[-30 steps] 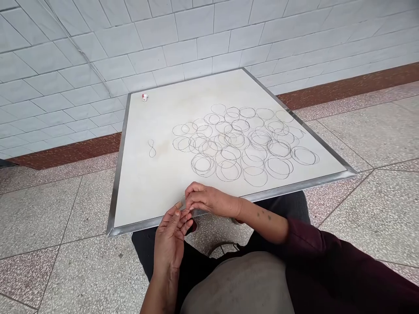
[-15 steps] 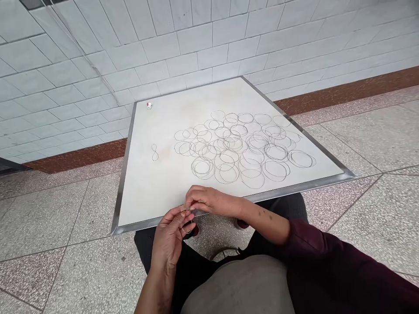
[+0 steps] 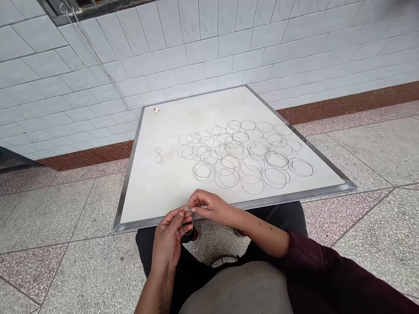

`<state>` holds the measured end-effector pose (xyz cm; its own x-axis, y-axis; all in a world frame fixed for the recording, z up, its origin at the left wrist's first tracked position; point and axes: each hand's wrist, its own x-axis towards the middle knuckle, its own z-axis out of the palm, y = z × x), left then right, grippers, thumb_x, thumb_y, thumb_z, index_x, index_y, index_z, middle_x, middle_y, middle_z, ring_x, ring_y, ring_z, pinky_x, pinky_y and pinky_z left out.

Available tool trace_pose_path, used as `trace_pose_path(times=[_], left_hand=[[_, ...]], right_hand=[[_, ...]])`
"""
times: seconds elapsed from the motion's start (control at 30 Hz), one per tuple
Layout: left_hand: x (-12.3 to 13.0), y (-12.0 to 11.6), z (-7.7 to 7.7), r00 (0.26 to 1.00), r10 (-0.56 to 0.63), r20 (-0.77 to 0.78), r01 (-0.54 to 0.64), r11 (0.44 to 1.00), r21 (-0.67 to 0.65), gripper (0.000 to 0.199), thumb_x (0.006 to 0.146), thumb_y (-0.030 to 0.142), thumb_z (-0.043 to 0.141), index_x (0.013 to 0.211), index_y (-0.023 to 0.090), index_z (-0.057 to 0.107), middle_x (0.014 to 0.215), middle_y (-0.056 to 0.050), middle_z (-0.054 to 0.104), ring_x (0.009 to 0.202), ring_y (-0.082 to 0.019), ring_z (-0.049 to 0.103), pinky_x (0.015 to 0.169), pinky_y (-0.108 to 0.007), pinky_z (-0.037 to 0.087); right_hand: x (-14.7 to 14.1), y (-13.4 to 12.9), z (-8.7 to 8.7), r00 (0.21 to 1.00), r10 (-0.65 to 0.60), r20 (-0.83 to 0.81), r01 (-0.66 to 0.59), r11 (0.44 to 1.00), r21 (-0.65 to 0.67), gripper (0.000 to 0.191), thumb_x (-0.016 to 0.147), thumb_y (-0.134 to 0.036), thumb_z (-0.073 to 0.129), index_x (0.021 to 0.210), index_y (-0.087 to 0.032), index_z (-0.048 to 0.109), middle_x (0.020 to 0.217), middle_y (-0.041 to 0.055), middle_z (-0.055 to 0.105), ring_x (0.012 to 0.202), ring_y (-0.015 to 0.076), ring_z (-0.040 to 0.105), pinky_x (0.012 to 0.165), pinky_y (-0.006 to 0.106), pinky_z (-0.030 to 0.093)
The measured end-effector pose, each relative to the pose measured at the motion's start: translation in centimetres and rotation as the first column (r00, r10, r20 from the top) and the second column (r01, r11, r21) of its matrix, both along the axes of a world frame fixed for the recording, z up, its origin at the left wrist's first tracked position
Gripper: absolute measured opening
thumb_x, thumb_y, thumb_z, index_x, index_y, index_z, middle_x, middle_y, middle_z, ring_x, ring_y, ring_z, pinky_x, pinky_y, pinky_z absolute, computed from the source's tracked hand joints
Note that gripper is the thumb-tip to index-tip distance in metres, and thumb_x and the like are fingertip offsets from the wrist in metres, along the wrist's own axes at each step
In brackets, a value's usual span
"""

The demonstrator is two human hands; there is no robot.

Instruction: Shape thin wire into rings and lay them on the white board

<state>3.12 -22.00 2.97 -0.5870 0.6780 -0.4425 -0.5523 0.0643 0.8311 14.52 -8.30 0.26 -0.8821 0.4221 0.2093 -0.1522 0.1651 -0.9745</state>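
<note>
Near the front edge of a white table [image 3: 144, 196], both hands meet around one thin wire loop [image 3: 191, 224]. My left hand [image 3: 170, 231] pinches the wire between thumb and fingers, and the loop hangs beside its fingertips. My right hand [image 3: 209, 206] is closed at the upper part of the same wire, its fingertips close to those of my left hand. Many thin wire rings [image 3: 229, 162] lie overlapping on the table's middle and right. On the left lies a small wire piece twisted into a figure eight [image 3: 159, 155].
A small red and white object [image 3: 156, 110] sits at the table's back left corner. The table has a metal rim [image 3: 127, 174] and stands against a white tiled wall [image 3: 183, 65]. My legs are under its front edge.
The view has tilted up slightly. My right hand's fingers have shifted a little to the right of my left fingertips, and some thin wire now shows above the pinch.
</note>
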Motion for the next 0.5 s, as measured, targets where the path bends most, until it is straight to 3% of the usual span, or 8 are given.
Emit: trace_pose_path(times=[0.33, 0.5], left_hand=[[0.04, 0.08, 0.73, 0.999, -0.013, 0.033, 0.013, 1.000, -0.020, 0.035, 0.049, 0.025, 0.095, 0.078, 0.016, 0.078, 0.077, -0.005, 0.074, 0.068, -0.013, 0.066, 0.061, -0.023, 0.055], [0.20, 0.22, 0.51, 0.999, 0.049, -0.008, -0.049, 0.999, -0.002, 0.037, 0.051, 0.024, 0.094, 0.083, 0.015, 0.078, 0.073, -0.002, 0.071, 0.064, -0.010, 0.064, 0.059, -0.019, 0.053]], right_hand=[[-0.07, -0.58, 0.25, 1.000, 0.001, -0.004, -0.001, 0.994, -0.107, 0.018, 0.083, -0.011, 0.059, 0.099, -0.020, 0.060, 0.091, -0.0003, 0.060, 0.083, 0.0128, 0.059, 0.074, 0.027, 0.048], [-0.41, -0.76, -0.16, 0.995, 0.075, -0.067, -0.091, 0.953, -0.290, 0.028, 0.085, -0.017, 0.062, 0.112, -0.023, 0.062, 0.093, -0.0008, 0.057, 0.081, 0.0113, 0.058, 0.076, 0.028, 0.049]])
